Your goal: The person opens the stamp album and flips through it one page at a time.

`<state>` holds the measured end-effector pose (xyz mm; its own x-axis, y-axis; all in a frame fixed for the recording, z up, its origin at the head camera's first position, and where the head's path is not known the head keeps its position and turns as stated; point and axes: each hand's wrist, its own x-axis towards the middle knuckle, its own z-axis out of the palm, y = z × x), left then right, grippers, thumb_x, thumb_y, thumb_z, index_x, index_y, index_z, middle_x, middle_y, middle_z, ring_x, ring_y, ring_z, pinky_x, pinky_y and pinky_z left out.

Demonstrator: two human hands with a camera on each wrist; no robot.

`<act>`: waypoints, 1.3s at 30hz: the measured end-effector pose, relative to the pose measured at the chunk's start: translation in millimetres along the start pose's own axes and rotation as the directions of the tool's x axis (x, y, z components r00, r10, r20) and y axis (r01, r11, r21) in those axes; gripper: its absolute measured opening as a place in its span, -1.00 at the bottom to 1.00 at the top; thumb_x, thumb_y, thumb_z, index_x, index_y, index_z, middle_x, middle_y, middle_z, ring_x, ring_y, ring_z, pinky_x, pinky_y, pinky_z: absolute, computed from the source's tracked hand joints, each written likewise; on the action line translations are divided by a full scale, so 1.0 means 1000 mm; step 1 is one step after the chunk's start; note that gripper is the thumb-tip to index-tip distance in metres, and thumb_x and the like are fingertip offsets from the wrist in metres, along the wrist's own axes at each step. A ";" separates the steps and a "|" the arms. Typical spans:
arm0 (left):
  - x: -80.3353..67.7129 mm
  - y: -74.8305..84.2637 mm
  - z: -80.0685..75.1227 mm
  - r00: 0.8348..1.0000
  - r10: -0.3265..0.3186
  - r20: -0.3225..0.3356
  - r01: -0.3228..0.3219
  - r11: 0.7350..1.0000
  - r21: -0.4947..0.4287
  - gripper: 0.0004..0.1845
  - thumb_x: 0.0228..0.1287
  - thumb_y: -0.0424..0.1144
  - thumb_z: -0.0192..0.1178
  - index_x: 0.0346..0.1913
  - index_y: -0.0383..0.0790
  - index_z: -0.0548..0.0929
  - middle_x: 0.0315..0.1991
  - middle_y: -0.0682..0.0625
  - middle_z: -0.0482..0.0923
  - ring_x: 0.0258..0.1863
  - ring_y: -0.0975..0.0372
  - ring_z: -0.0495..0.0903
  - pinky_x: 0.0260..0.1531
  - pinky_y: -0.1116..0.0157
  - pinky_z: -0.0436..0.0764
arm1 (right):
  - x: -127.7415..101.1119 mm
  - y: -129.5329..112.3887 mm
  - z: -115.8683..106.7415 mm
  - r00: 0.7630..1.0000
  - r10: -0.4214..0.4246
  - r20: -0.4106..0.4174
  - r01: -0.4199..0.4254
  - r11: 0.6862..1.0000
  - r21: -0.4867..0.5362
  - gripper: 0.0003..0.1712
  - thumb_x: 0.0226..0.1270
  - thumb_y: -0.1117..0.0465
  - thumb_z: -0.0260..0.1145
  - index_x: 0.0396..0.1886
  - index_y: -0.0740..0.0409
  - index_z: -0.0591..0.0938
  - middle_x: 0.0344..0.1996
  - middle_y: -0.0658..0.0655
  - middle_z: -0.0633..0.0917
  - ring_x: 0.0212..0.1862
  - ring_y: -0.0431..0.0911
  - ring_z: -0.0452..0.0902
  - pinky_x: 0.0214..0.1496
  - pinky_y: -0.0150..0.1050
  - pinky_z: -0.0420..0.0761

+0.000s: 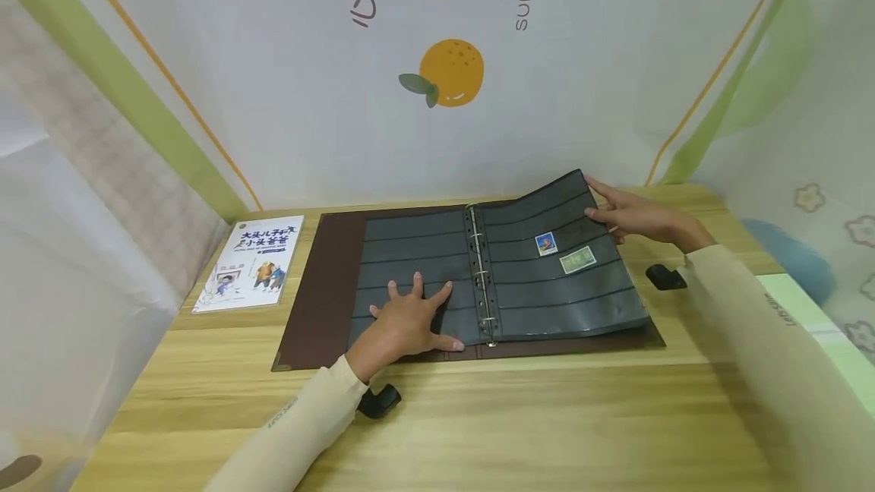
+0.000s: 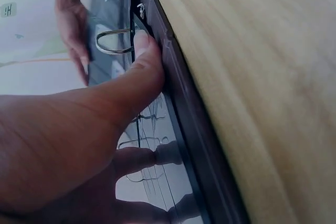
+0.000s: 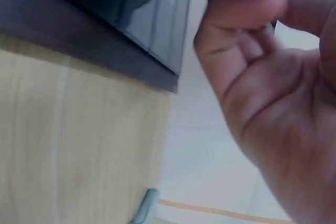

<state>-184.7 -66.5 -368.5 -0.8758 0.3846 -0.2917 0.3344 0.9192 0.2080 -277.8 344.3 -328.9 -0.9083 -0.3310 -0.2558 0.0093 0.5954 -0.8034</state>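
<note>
A brown ring-binder album point(image 1: 326, 287) lies open on the wooden table point(image 1: 519, 424). My left hand point(image 1: 409, 322) presses flat with spread fingers on its dark left page point(image 1: 403, 245). In the left wrist view its thumb point(image 2: 137, 74) lies by the cover's edge, close to a metal ring point(image 2: 112, 42). My right hand point(image 1: 632, 215) pinches the far right corner of the right page point(image 1: 547, 294), which is lifted a little. That page bears a blue stamp point(image 1: 545, 244) and a green stamp point(image 1: 577, 259). The right wrist view shows the curled fingers point(image 3: 247, 9) beside the album's corner point(image 3: 157, 72).
A children's book point(image 1: 249, 263) lies flat to the left of the album. The metal rings point(image 1: 481, 272) run down the album's spine. Printed white screens stand behind and on both sides. Bare table stretches in front of the album.
</note>
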 end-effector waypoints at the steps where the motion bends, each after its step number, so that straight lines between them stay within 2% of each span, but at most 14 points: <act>1: -0.001 0.000 -0.001 1.000 -0.001 0.002 0.001 1.000 0.001 0.07 0.05 0.41 0.35 0.60 0.23 0.15 0.61 -0.34 -0.07 0.46 -0.53 -0.01 0.09 -0.56 0.32 | -0.002 -0.003 -0.001 1.000 -0.003 -0.001 0.003 1.000 0.017 -0.09 0.66 0.01 0.01 0.64 -0.30 -0.40 -0.59 -0.03 0.18 -0.63 -0.17 0.10 -0.43 -0.15 0.46; 5: -0.002 0.000 -0.003 1.000 -0.007 0.006 0.007 1.000 0.017 0.07 0.05 0.41 0.35 0.60 0.24 0.14 0.61 -0.33 -0.07 0.46 -0.53 -0.01 0.09 -0.55 0.33 | -0.006 -0.022 0.001 0.995 -0.034 -0.094 0.039 0.998 0.049 -0.15 0.66 -0.06 -0.04 0.66 -0.23 -0.31 -0.70 -0.08 0.16 -0.68 -0.18 0.03 -0.57 -0.17 0.28; 8: -0.001 0.000 -0.002 1.000 -0.009 0.019 0.009 1.000 0.020 0.06 0.06 0.41 0.34 0.60 0.25 0.12 0.62 -0.32 -0.09 0.47 -0.52 -0.02 0.10 -0.54 0.33 | -0.007 -0.041 0.005 0.988 -0.039 -0.149 0.048 0.997 0.058 -0.17 0.66 -0.08 -0.04 0.67 -0.18 -0.26 -0.75 -0.12 0.15 -0.71 -0.19 0.02 -0.60 -0.17 0.25; 11: -0.001 0.001 -0.001 0.999 -0.012 0.030 0.011 1.000 0.014 0.06 0.07 0.42 0.33 0.61 0.26 0.11 0.63 -0.30 -0.10 0.48 -0.50 -0.04 0.12 -0.54 0.32 | -0.007 -0.063 0.007 0.983 -0.047 -0.178 0.056 0.997 0.044 -0.19 0.67 -0.04 -0.06 0.68 -0.12 -0.24 -0.71 -0.18 0.41 -0.73 -0.19 0.06 -0.62 -0.18 0.27; 14: 0.000 0.001 0.001 0.999 -0.015 0.034 0.015 1.000 0.009 0.06 0.07 0.43 0.32 0.61 0.28 0.10 0.63 -0.28 -0.11 0.49 -0.49 -0.05 0.13 -0.54 0.31 | -0.006 -0.085 0.008 0.979 -0.053 -0.196 0.056 0.998 0.012 -0.21 0.67 -0.01 -0.08 0.68 -0.10 -0.23 -0.65 -0.17 0.44 -0.69 -0.19 0.10 -0.62 -0.19 0.28; 16: 0.001 0.002 0.002 0.999 -0.019 0.034 0.019 1.000 0.010 0.06 0.07 0.43 0.32 0.61 0.29 0.10 0.63 -0.27 -0.11 0.50 -0.48 -0.05 0.14 -0.53 0.31 | -0.005 -0.099 0.010 0.976 -0.062 -0.210 0.061 0.998 -0.009 -0.22 0.67 0.02 -0.09 0.68 -0.07 -0.21 -0.66 -0.15 0.42 -0.69 -0.19 0.10 -0.62 -0.19 0.28; 18: 0.001 0.002 0.002 0.999 -0.025 0.035 0.024 1.000 0.013 0.07 0.06 0.43 0.32 0.61 0.29 0.09 0.63 -0.27 -0.11 0.50 -0.48 -0.06 0.14 -0.53 0.31 | -0.002 -0.111 0.013 0.976 -0.062 -0.210 0.059 0.998 -0.020 -0.22 0.65 0.03 -0.08 0.68 -0.08 -0.19 -0.72 -0.12 0.27 -0.69 -0.19 0.09 -0.62 -0.20 0.28; 21: 0.001 0.003 0.001 0.999 -0.037 0.035 0.036 0.999 0.036 0.07 0.06 0.44 0.32 0.61 0.30 0.09 0.63 -0.26 -0.10 0.51 -0.47 -0.04 0.15 -0.52 0.32 | 0.003 -0.126 0.017 0.973 -0.078 -0.217 0.072 0.997 -0.034 -0.21 0.63 0.06 -0.05 0.68 -0.08 -0.17 -0.80 -0.12 0.25 -0.73 -0.18 0.09 -0.64 -0.18 0.29; 27: 0.001 0.005 -0.001 0.998 -0.045 0.039 0.042 0.996 0.075 0.07 0.06 0.47 0.29 0.61 0.31 0.08 0.64 -0.26 -0.09 0.51 -0.45 -0.02 0.15 -0.50 0.34 | 0.010 -0.147 0.026 0.957 -0.140 -0.256 0.122 0.989 -0.084 -0.24 0.58 0.09 0.00 0.67 -0.14 -0.03 -0.86 -0.12 0.21 -0.79 -0.15 0.12 -0.68 -0.19 0.33; 32: -0.001 0.006 0.001 0.997 -0.059 0.049 0.053 0.991 0.119 0.06 0.08 0.50 0.24 0.61 0.33 0.05 0.64 -0.24 -0.10 0.52 -0.43 -0.01 0.16 -0.47 0.37 | 0.020 -0.159 0.039 0.935 -0.188 -0.300 0.166 0.981 -0.095 -0.27 0.53 0.14 0.00 0.65 -0.07 0.09 -0.88 -0.13 0.25 -0.82 -0.16 0.16 -0.71 -0.21 0.34; 39: -0.001 0.007 -0.001 0.995 -0.074 0.067 0.056 0.972 0.228 0.03 0.13 0.56 0.09 0.61 0.40 -0.05 0.66 -0.17 -0.15 0.55 -0.36 0.00 0.18 -0.37 0.46 | 0.032 -0.176 0.054 0.904 -0.256 -0.342 0.251 0.966 -0.060 -0.28 0.45 0.21 -0.02 0.61 0.00 0.20 -0.92 -0.11 0.28 -0.85 -0.14 0.19 -0.75 -0.24 0.30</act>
<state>-181.7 -60.4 -365.3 -0.8725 0.3208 -0.3685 0.3549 0.9345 -0.0268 -286.4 189.2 -224.5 -0.9665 -0.2014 0.1588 -0.2445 0.5359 -0.8081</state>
